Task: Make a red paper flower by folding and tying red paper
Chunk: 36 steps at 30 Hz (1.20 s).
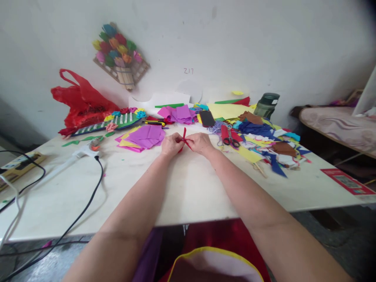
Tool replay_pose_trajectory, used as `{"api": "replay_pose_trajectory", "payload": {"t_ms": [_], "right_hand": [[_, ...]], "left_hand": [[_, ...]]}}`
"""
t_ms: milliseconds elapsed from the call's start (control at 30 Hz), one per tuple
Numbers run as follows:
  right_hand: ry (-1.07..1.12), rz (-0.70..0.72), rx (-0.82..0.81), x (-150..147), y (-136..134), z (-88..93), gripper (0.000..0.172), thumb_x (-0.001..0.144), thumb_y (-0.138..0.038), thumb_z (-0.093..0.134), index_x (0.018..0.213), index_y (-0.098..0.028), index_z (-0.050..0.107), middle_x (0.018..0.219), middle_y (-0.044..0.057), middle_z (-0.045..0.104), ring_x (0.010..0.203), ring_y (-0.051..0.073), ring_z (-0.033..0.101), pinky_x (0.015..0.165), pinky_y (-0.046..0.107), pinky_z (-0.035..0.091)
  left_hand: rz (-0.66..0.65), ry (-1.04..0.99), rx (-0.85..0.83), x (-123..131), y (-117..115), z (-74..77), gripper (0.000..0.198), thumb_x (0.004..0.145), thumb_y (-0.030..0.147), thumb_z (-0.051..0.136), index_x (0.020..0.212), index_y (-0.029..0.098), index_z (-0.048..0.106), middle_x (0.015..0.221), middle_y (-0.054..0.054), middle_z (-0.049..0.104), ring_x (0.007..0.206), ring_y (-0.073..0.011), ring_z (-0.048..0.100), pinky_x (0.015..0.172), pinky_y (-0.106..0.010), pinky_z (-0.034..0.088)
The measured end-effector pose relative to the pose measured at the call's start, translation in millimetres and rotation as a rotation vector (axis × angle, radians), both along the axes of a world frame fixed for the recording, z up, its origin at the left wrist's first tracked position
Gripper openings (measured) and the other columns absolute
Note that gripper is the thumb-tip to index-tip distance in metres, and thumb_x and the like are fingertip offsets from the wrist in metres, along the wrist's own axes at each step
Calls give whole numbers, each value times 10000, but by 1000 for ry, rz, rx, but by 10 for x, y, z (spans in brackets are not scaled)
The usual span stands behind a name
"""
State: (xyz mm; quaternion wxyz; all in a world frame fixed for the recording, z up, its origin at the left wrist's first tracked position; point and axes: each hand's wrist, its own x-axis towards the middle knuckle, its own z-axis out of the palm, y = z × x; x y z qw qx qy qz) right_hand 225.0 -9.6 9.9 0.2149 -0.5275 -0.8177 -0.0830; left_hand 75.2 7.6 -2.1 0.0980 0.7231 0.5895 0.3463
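Observation:
My left hand and my right hand meet over the middle of the table, both with fingers pinched. Between them is a narrow red paper strip, one end sticking up and more red showing below the fingertips. How the strip is folded or twisted is partly hidden by my fingers. Left of my left hand lies a stack of purple paper squares over yellow and pink ones. Past my right hand, black-handled scissors rest on red paper.
A glue gun with a black cord lies left. Coloured paper scraps, a dark phone and a green bottle are to the right. A red plastic bag stands back left. The white table's front edge is close to me.

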Motion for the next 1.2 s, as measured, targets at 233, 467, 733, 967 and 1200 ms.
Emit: {"api": "replay_pose_trajectory", "payload": {"t_ms": [233,467,733,967,1200], "right_hand": [[-89,-16,-46,-46,-73,47,283,776,-302,472,1010,-215,605,895,69,675,827,217,610,677,292,397],[-155,-119,-53,-90,-94,76,280,827,-234,396,1031,-181,581,916,113,667,857,230,611,702,307,402],[-232,-91,-138,-74,-37,74,299,870,-279,364,1065,-175,565,965,121,659,901,238,609,736,315,415],[-288,-66,-154,-46,6,64,342,892,-321,321,1056,-168,580,958,136,655,898,244,611,728,314,419],[-262,-69,-149,-26,-16,91,311,865,-279,362,991,-169,624,931,131,664,866,232,613,699,297,397]], "left_hand": [[26,56,-17,17,-18,12,175,650,309,553,774,210,626,755,-8,664,739,-163,595,629,-246,422],[-22,61,-42,56,-55,42,190,658,317,546,787,201,624,780,-16,672,765,-172,603,656,-249,433],[-19,84,-77,68,-40,42,210,662,304,546,824,194,624,803,-27,674,771,-172,603,645,-243,431],[-37,178,-56,77,-71,60,221,689,306,545,859,194,633,843,-45,676,792,-182,603,680,-261,438],[-79,264,-30,72,-33,40,249,719,332,520,892,201,643,857,-54,676,787,-185,602,676,-264,428]]}}
